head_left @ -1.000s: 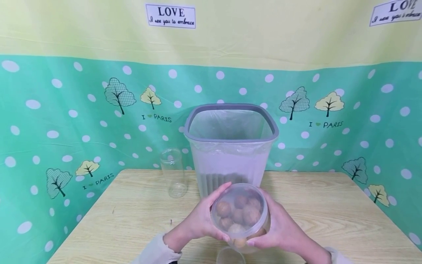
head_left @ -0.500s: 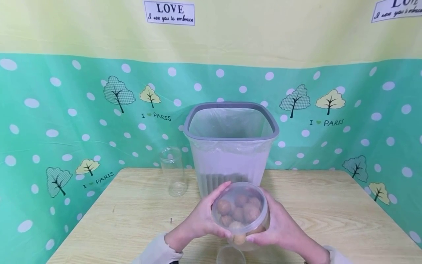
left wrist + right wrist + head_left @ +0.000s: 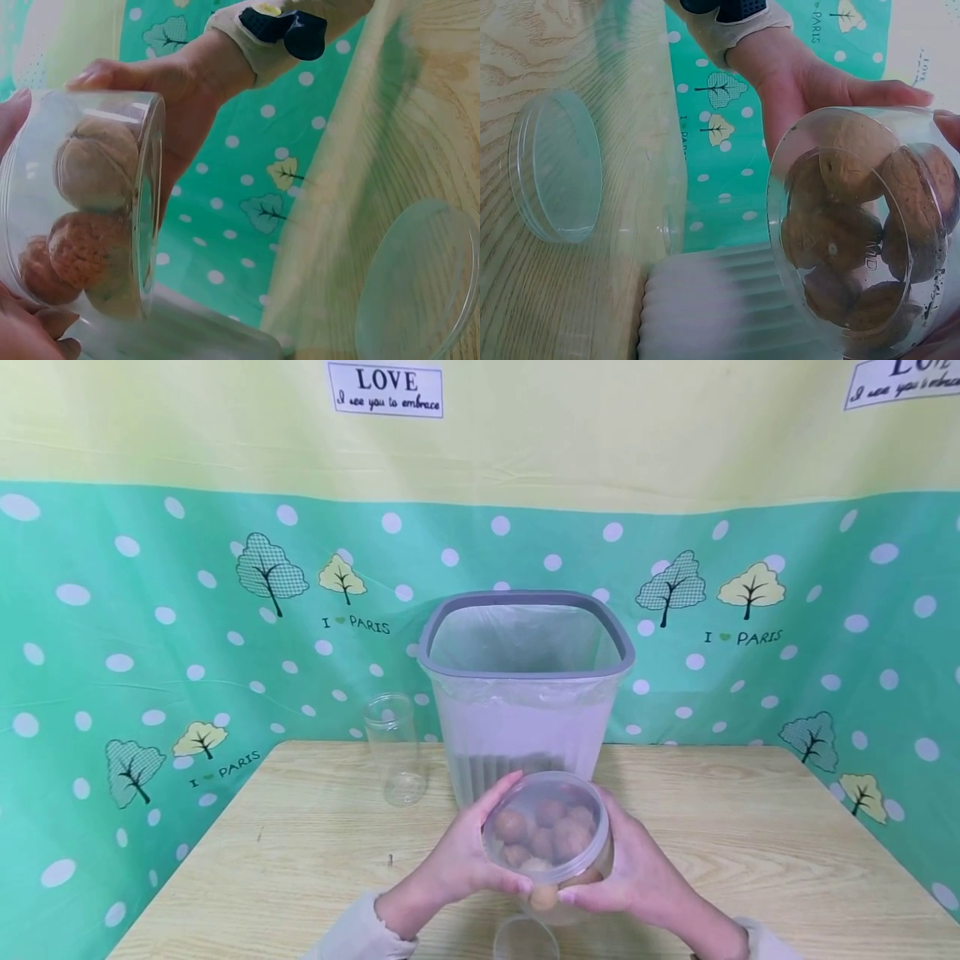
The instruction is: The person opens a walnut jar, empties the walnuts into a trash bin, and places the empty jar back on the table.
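Both hands hold a clear plastic jar (image 3: 551,827) of walnuts (image 3: 570,841) above the table, in front of the bin. Its frosted round top is tilted towards the head camera. My left hand (image 3: 468,852) grips the left side, thumb low at the front. The right hand (image 3: 637,864) grips the opposite side, its thumb close to the left one. In the right wrist view, the jar's base (image 3: 840,240) shows walnuts pressed behind the clear plastic. Below the jar, a clear round lid (image 3: 556,166) lies on the table.
A white bin (image 3: 525,718) with a grey rim and clear liner stands behind the hands. To its left is a clear, uncovered jar (image 3: 395,752). A small dark speck (image 3: 389,860) lies on the wooden table (image 3: 300,860). A patterned cloth (image 3: 150,652) hangs behind.
The jar and both hands have risen very slightly in the head view. The grip stays the same, and the bin and other jar have not moved.
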`<action>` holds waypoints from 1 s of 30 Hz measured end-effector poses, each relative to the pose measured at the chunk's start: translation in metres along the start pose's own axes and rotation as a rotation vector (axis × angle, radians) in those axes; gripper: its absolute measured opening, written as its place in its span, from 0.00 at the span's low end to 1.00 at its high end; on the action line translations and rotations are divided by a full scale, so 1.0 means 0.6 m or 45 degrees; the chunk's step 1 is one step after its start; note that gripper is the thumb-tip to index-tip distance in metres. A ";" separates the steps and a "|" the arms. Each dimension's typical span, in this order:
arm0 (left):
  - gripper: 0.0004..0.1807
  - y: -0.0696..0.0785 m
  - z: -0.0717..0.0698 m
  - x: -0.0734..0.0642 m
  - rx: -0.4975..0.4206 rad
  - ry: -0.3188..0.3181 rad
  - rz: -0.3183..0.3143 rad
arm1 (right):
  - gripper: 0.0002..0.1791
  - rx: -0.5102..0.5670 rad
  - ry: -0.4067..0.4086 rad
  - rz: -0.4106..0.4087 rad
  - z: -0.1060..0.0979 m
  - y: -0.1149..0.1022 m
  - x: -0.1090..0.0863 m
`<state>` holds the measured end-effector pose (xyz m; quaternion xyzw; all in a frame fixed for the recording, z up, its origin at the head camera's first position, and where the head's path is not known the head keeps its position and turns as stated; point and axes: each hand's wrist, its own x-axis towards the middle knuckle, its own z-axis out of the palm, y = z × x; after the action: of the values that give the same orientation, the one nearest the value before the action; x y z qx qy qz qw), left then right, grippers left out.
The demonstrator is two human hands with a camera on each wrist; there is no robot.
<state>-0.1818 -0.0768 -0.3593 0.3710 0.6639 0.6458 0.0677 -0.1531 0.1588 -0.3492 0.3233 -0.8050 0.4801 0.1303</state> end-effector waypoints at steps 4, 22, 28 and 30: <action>0.59 0.002 0.006 -0.002 -0.016 0.047 0.018 | 0.57 -0.022 0.020 -0.001 0.000 0.000 0.000; 0.61 0.001 0.027 -0.005 0.050 0.227 -0.051 | 0.59 -0.126 0.169 -0.005 0.018 -0.007 0.005; 0.60 0.000 0.040 -0.002 0.043 0.328 -0.076 | 0.58 -0.136 0.216 0.017 0.029 -0.008 0.004; 0.60 -0.001 0.045 -0.002 0.031 0.366 -0.086 | 0.58 -0.128 0.216 0.032 0.031 -0.007 0.004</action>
<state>-0.1660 -0.0556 -0.3644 0.2530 0.6867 0.6814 -0.0107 -0.1504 0.1406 -0.3541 0.2643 -0.8181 0.4664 0.2081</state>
